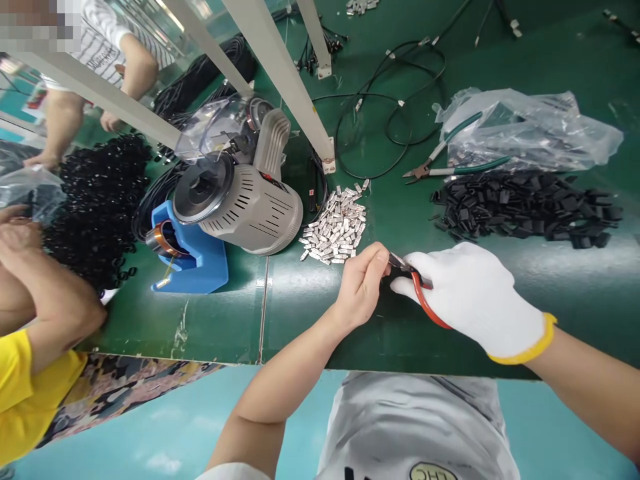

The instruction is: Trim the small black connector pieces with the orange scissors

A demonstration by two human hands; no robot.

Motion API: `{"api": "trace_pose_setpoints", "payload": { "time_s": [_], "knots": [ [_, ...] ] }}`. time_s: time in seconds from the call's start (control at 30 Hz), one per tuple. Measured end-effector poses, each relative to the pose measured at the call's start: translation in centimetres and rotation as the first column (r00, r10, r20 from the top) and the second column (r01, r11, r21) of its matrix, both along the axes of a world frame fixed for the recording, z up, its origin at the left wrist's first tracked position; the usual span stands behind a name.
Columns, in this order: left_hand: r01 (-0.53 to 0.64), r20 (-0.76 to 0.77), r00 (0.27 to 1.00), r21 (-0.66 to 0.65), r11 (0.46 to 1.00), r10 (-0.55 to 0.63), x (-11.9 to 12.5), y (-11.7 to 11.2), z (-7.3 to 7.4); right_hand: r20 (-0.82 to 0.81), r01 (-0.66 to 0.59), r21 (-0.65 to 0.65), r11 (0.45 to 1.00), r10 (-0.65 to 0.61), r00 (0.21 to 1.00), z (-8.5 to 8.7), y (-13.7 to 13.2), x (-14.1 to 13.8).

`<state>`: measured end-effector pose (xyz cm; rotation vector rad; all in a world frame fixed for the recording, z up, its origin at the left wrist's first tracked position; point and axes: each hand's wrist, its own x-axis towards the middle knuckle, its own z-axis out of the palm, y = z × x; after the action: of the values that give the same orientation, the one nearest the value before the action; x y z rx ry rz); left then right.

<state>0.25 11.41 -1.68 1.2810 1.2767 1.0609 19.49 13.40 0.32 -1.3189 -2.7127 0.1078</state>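
My right hand [475,293], in a white glove with a yellow cuff, grips red-handled pliers [419,293] whose jaws point left. My bare left hand [361,283] is pinched shut at the plier jaws, holding a small part that I cannot make out. Both hands hover just above the green table [320,313] near its front edge. Just beyond my left hand lies a heap of small silver metal pieces [336,227]. A pile of black plastic parts [525,207] lies beyond my right hand.
A grey tape dispenser [245,193] on a blue base [200,263] stands left of the silver heap. Green-handled pliers [450,160], a clear plastic bag [530,127] and black cables [390,100] lie further back. A person in yellow [35,320] works at the left beside black rings [100,200].
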Motion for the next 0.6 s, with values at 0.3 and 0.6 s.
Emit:
{"api": "trace_pose_setpoints", "payload": {
  "time_s": [0.3, 0.6],
  "knots": [
    [0.036, 0.012, 0.999, 0.000, 0.999, -0.036, 0.1, 0.0, -0.4, 0.017, 0.042, -0.083, 0.996, -0.040, 0.999, -0.5, -0.5, 0.1],
    [-0.022, 0.075, 0.997, -0.024, 0.999, 0.024, 0.2, -0.2, -0.4, -0.356, -0.142, -0.757, 0.638, -0.222, 0.908, 0.8, 0.5, -0.1]
  ]
}}
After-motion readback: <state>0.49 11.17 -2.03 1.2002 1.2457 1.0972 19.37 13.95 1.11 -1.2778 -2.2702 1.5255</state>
